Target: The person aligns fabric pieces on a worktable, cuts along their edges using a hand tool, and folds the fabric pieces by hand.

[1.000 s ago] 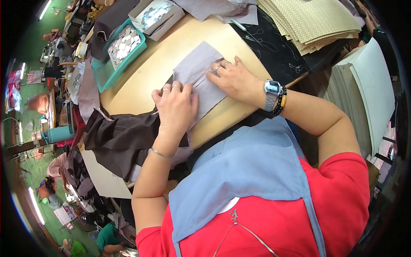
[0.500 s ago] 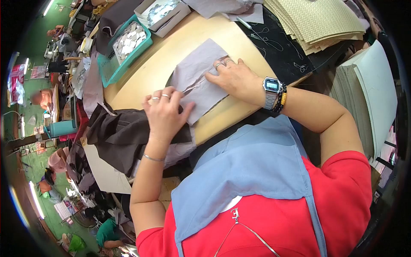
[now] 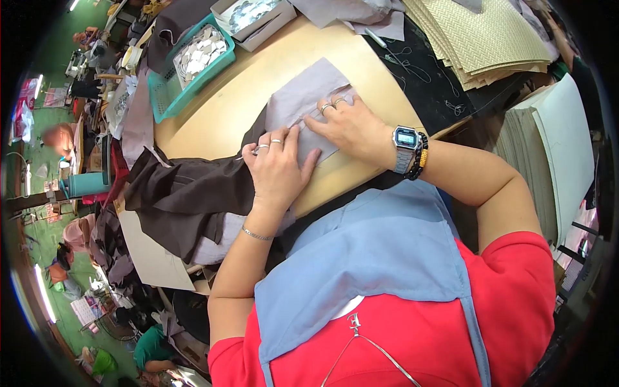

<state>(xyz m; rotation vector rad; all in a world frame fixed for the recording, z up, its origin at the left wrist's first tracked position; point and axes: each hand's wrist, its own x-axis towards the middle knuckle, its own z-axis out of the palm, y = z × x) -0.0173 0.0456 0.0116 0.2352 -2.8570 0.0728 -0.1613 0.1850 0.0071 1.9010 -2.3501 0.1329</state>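
Fingers of my right hand (image 3: 356, 131) are bending onto the grey cloth (image 3: 302, 95) lying on the pale tabletop (image 3: 380, 80); my left hand's (image 3: 276, 171) are curling at its edge, beside dark fabric (image 3: 184, 197). I'm seeing contact, but can't tell whether they're pinching.

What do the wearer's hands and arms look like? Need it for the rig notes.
Both bare-handed, with short red sleeves. Left hand: two silver-coloured rings, thin silver-coloured chain bracelet at the wrist. Right hand: two more rings, silver-coloured digital watch on a metal band, then dark beaded bracelets with a yellow section.
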